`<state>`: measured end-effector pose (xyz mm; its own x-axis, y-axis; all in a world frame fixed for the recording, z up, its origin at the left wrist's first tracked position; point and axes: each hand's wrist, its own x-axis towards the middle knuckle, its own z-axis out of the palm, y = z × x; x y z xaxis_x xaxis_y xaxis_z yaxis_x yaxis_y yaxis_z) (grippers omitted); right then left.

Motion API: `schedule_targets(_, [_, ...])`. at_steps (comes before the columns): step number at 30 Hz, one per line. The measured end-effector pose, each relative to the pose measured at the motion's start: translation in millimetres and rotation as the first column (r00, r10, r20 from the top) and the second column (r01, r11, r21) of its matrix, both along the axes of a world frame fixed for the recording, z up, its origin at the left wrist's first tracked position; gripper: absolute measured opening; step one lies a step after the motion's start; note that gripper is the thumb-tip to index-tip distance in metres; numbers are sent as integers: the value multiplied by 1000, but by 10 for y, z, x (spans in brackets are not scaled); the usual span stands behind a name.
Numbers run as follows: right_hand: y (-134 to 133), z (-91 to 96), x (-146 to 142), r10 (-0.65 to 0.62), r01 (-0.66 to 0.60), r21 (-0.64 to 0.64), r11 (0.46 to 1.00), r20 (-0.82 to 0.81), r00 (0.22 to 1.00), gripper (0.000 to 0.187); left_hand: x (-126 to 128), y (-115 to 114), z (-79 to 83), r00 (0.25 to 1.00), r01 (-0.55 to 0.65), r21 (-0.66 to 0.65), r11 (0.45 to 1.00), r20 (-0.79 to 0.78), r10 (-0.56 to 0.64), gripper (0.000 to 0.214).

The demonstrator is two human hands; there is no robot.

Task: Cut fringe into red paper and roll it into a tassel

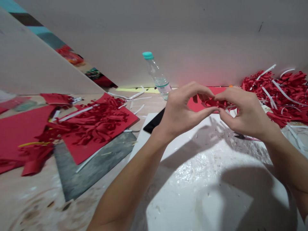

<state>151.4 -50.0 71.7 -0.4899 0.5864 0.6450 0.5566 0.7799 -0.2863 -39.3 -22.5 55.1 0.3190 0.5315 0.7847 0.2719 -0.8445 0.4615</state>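
Observation:
My left hand [184, 109] and my right hand [243, 110] meet above a glossy white sheet [207, 179]. Both pinch a small red cut-paper piece [214, 103] between thumb and fingers. Each hand's fingers are curled round the piece, which is partly hidden behind them. A red paper sheet [194, 104] lies flat just behind the hands.
A clear bottle with a teal cap [157, 75] stands behind my left hand. A heap of red and white paper strips [284, 93] lies at the right. Red sheets with cut curls [96, 123] and a dark grey mat [96, 166] lie at the left. A black object [155, 122] sits near the white sheet.

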Motion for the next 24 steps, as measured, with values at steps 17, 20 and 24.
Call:
schedule_targets(17, [191, -95, 85, -158, 160, 53, 986, -40, 987, 3, -11, 81, -65, 999, -22, -204, 979, 24, 28, 10])
schedule_targets(20, [212, -120, 83, -134, 135, 54, 989, -32, 990, 4, 5, 101, -94, 999, -17, -245, 969, 32, 25, 11])
schedule_targets(24, [233, -146, 93, -110, 111, 29, 993, -50, 993, 4, 23, 116, -124, 996, -68, -224, 972, 36, 78, 12])
